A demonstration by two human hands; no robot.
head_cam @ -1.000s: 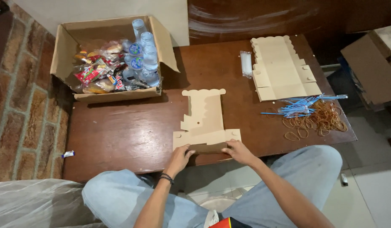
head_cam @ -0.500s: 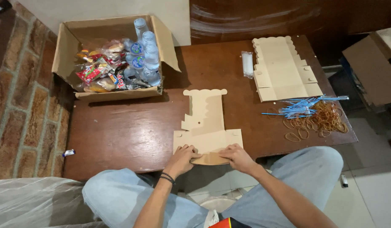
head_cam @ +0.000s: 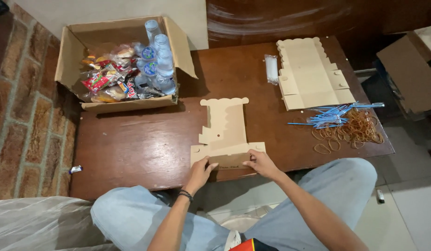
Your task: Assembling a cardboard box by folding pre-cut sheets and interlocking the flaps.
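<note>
A flat beige cardboard box blank [head_cam: 224, 125] with a scalloped far edge lies on the dark wooden table [head_cam: 131, 148]. Its near flap is folded up at the table's front edge. My left hand [head_cam: 200, 171] pinches the left end of that flap. My right hand [head_cam: 261, 163] holds the flap's right end, fingers pressed on it. Both hands sit at the table edge, above my knees in light jeans.
An open carton [head_cam: 76, 51] of snack packets and water bottles stands at the back left. A stack of flat box blanks [head_cam: 313, 74] lies at the back right, with blue straws [head_cam: 334, 116] and rubber bands [head_cam: 355, 132] beside it. A brick wall runs along the left.
The near flap of the blank has been folded upward. Both hands have closed in on its two ends.
</note>
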